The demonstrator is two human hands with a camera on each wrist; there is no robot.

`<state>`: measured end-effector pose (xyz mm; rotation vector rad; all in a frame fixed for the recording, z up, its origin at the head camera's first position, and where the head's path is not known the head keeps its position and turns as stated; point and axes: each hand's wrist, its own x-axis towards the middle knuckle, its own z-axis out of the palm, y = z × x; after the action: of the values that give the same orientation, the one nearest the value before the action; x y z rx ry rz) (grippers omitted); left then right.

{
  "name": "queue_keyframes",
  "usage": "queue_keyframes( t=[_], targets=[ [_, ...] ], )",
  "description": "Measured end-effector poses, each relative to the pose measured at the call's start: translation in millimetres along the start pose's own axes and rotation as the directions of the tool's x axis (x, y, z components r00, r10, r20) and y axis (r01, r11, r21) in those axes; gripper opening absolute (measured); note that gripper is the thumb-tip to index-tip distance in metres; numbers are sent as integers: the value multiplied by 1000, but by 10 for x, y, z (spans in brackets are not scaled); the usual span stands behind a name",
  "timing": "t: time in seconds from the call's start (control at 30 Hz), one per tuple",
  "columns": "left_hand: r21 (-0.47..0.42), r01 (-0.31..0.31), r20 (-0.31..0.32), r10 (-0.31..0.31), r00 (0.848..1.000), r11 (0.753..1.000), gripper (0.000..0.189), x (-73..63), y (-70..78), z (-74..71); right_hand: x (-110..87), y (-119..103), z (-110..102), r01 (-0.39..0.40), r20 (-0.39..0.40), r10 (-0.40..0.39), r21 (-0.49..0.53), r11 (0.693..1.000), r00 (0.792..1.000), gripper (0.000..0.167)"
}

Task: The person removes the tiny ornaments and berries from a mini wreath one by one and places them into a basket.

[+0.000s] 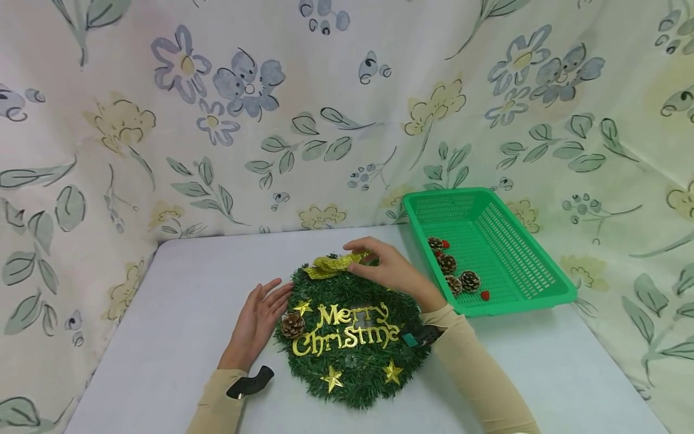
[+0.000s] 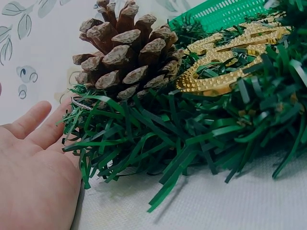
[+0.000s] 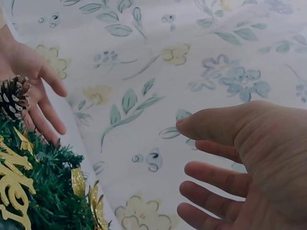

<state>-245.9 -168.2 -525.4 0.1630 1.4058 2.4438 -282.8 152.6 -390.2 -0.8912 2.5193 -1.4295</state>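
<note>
A green Christmas wreath [image 1: 352, 294] lies on the table, with gold "Merry Christmas" lettering [image 1: 327, 316] across its middle. Gold stars [image 1: 332, 378] and a pinecone [image 1: 293, 325] decorate it, the pinecone on its left side. At the top sits a gold ribbon bow [image 1: 329, 265]. My left hand [image 1: 260, 316] is beside the wreath's left edge, palm turned up and fingers extended to the greenery. Over the bow hovers my right hand [image 1: 382, 265]; in the right wrist view its fingers [image 3: 211, 199] are spread apart with nothing between them.
To the right, a green plastic basket [image 1: 547, 259] holds several pinecones [image 1: 470, 281] and small red pieces [image 1: 485, 295]. The white table [image 1: 190, 301] ends at a floral cloth backdrop [image 1: 325, 199]. Both wrists wear dark straps.
</note>
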Motion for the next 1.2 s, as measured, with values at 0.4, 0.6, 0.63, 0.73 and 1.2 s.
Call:
queue_keyframes(
  t=[0.4, 0.6, 0.63, 0.73, 1.2],
  targets=[
    [-6, 9, -13, -9, 1000, 1000, 67, 0, -7, 10, 49, 13, 130, -2, 10, 1, 31, 1000, 1000, 40],
    [3, 3, -14, -3, 1000, 1000, 71, 0, 2, 17, 79, -2, 176, -3, 33, 1, 45, 999, 999, 41],
    [5, 2, -14, -2, 1000, 1000, 71, -2, 4, 19, 82, -3, 183, -4, 38, 2, 47, 999, 999, 41],
    [9, 0, -12, 0, 1000, 1000, 70, -4, 10, 22, 89, 2, 203, 2, 52, -5, 60, 998, 999, 42],
    [7, 4, -15, -4, 1000, 1000, 69, -5, 17, 15, 136, -32, 324, 22, 94, -26, 39, 999, 995, 42]
  ],
)
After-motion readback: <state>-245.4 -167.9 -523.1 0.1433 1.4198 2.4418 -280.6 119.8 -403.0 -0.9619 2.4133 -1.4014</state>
